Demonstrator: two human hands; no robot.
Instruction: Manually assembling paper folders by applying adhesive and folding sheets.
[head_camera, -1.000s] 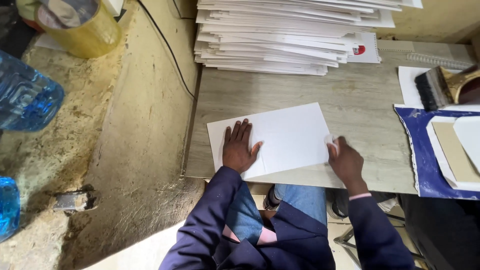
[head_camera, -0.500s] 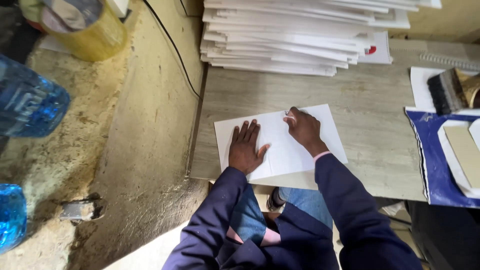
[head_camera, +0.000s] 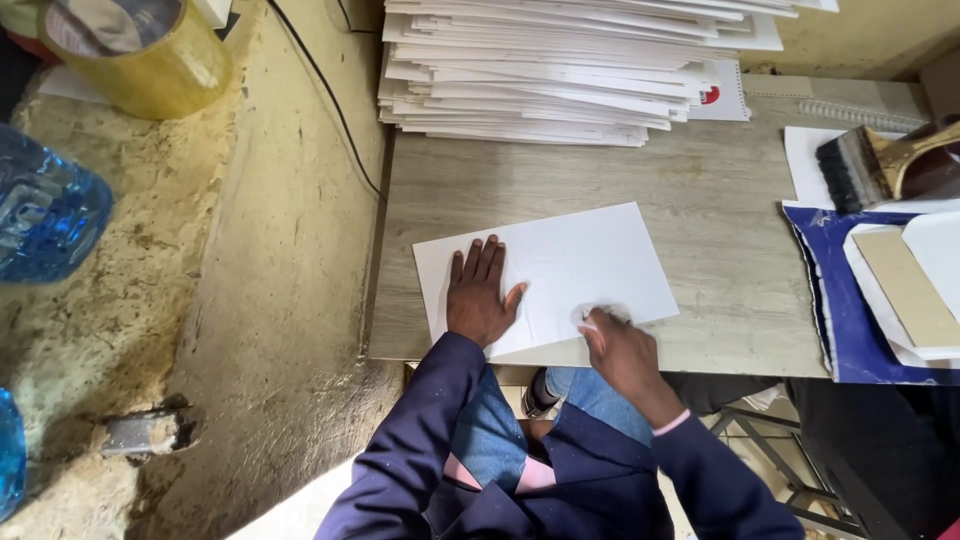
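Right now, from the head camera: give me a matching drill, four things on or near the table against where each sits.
Things:
1. white paper sheet
2. tall stack of white sheets
3. black-bristled brush with golden ferrule
4. yellow-tinted tape roll

Places:
A. far left, on the rough concrete ledge
B. right edge of the grey wood-grain table
C. back of the table
D. near table edge, under the left hand and right hand

Pairs: 1-D, 2-C, 3-B, 4-A
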